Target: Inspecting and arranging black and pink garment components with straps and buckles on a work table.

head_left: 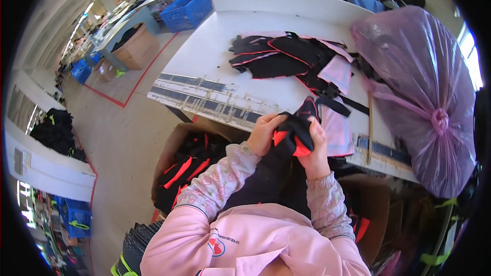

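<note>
Black-and-orange fabric piece [292, 138]: pinched between left hand [262, 135] and right hand [318, 146], both closed on it; held at bench's [204, 56] near edge, bunched, long axis unclear. Black fabric pile [286, 53] laid at twelve o'clock; pink panel [337, 135] nearer right hand, at two o'clock.

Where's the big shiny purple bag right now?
The purple bag is on the right side of the head view, at the right end of the white table, right of the black cloth pile and the right hand.
</note>
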Motion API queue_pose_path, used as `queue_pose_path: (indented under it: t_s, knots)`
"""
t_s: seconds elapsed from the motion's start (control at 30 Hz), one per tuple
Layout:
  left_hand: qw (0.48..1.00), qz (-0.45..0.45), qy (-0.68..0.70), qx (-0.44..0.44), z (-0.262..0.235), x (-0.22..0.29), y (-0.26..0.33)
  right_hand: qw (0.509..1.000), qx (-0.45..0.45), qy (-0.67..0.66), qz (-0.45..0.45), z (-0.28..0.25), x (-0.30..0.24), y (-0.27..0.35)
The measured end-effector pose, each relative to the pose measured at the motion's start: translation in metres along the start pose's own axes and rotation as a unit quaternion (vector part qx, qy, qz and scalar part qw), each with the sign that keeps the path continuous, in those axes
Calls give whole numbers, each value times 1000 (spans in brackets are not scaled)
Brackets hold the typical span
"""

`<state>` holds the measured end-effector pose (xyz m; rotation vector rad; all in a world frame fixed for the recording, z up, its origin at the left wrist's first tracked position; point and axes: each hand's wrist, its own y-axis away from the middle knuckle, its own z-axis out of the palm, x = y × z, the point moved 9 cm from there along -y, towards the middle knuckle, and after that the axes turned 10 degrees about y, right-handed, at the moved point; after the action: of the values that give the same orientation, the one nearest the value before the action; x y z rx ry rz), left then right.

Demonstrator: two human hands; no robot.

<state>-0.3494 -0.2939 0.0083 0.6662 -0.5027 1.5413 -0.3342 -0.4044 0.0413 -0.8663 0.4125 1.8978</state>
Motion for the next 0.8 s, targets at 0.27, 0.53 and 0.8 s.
queue_pose_path:
  t_s: [0.27,0.53,0.8]
  knots:
    - [987,-86,133,32,-3,-33,15,922,20,361,-138,-43,-27,8]
    - [968,-137,191,-91,29,-32,30,912,133,357,-151,-64,-36,26]
    - [986,-142,20,-81,6,-50,37,918,173,316,-165,-81,-45,27]
